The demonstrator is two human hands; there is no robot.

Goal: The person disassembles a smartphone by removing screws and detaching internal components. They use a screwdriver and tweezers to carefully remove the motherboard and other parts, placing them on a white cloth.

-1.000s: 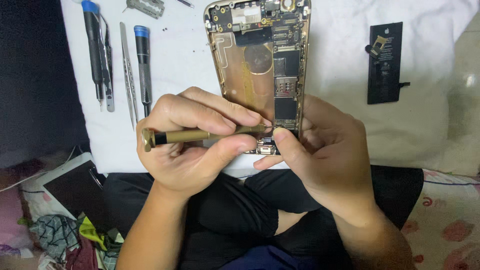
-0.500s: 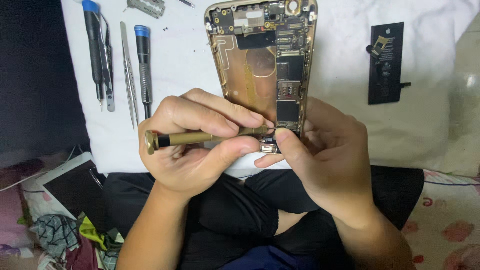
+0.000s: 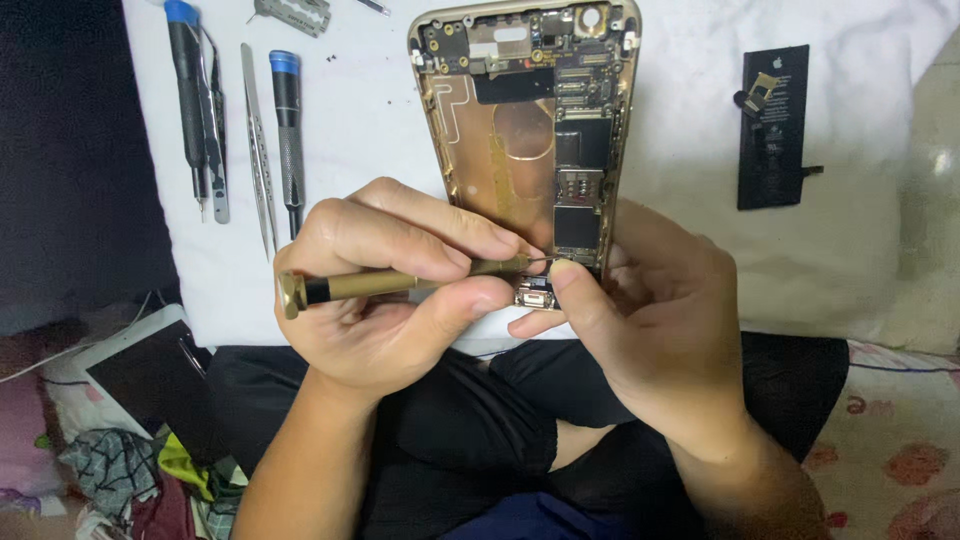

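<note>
Left hand (image 3: 390, 290) grips a gold screwdriver (image 3: 400, 283) at the opened phone shell's (image 3: 525, 130) bottom edge, right hand (image 3: 650, 320) clamping it; battery (image 3: 775, 125) already out, boards remain.

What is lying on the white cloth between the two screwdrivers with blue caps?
In the head view, slim metal tweezers lie between the left blue-capped screwdriver and the right one, roughly parallel to both.

Open white tabletop (image 3: 690, 150) lies between the opened phone chassis (image 3: 525, 130) and the black battery (image 3: 775, 125). Left of the chassis, two blue-capped screwdrivers (image 3: 287, 130) and tweezers (image 3: 258, 150) obstruct passage.
</note>
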